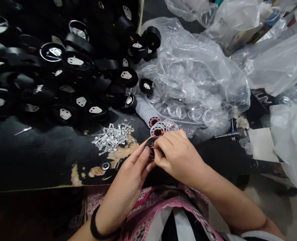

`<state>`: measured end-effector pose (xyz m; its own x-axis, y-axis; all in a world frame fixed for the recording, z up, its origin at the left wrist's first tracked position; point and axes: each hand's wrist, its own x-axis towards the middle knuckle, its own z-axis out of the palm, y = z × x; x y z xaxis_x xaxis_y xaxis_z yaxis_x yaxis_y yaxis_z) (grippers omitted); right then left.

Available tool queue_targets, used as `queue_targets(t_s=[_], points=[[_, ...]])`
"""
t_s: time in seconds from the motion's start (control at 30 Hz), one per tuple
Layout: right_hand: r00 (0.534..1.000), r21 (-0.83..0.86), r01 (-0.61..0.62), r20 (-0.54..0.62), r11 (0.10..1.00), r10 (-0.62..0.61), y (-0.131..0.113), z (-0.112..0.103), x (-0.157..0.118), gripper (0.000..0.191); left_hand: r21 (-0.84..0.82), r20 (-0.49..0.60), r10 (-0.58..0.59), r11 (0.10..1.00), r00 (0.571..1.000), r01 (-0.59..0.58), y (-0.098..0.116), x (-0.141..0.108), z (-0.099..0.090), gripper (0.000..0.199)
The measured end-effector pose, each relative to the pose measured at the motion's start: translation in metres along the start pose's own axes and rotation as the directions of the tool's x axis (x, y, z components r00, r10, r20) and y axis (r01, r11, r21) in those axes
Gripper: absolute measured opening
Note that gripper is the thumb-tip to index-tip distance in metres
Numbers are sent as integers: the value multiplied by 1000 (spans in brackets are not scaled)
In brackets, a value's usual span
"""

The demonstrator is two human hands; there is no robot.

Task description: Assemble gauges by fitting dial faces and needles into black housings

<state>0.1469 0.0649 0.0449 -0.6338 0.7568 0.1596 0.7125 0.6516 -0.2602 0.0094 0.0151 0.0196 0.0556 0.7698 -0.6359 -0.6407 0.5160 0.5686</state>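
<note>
My left hand (133, 167) is wrapped around a black round gauge case (151, 143) with a dial in its face. Over that face, the thumb and fingers of my right hand (180, 155) are pinched together; whatever they hold is hidden. Just beyond my hands lie loose printed dials (157, 131), beside a slanting stack of dials (143, 109). A heap of small white gauge needles (112, 138) is to the left of my hands. Nearer the table edge sits a small round black-and-silver part (105, 165).
Many black gauge cases (75, 61) with white plates crowd the left and back. A plastic bag (196, 57) with clear round covers (188, 87) lies behind my hands. At right are a dark-handled tool (226, 135) and a white card (263, 144). The worn table edge (48, 188) runs in front.
</note>
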Motion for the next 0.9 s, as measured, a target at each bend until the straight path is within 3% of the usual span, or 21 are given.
queue_targets(t_s=[0.1,0.17,0.27,0.33,0.4,0.47,0.6,0.7,0.8,0.9], points=[[988,108,-147,55,983,142,-7,-5,4,14,-59,18,-27,998,999,28,-2,-1,0,14],[968,201,-243,121,949,222,-6,-9,6,11,-41,-23,-16,999,1000,15,-4,1,-2,18],[949,382,-301,209,874,235,12,-13,10,12,19,-60,20,1000,998,-19,-7,7,-7,31],[927,359,-373,123,856,353,36,-11,14,13,21,-53,52,998,997,-51,-8,11,-8,33],[855,183,-503,-38,845,517,61,-6,18,22,7,-40,55,998,998,-55,-7,12,-8,33],[816,40,-568,-105,822,568,82,0,22,34,3,-8,21,1000,1000,-21,-7,11,-6,35],[835,10,-541,-112,841,538,100,4,22,28,0,24,-30,1000,999,30,-7,7,-3,38],[837,21,-525,-167,851,521,89,-2,13,31,-45,52,-33,998,998,36,-6,10,-3,36],[927,60,-335,-157,940,340,60,-4,1,31,-150,71,-98,983,993,108,-1,15,0,21],[988,95,-93,-116,991,104,30,2,-10,29,-225,107,-137,961,985,158,7,19,2,24]])
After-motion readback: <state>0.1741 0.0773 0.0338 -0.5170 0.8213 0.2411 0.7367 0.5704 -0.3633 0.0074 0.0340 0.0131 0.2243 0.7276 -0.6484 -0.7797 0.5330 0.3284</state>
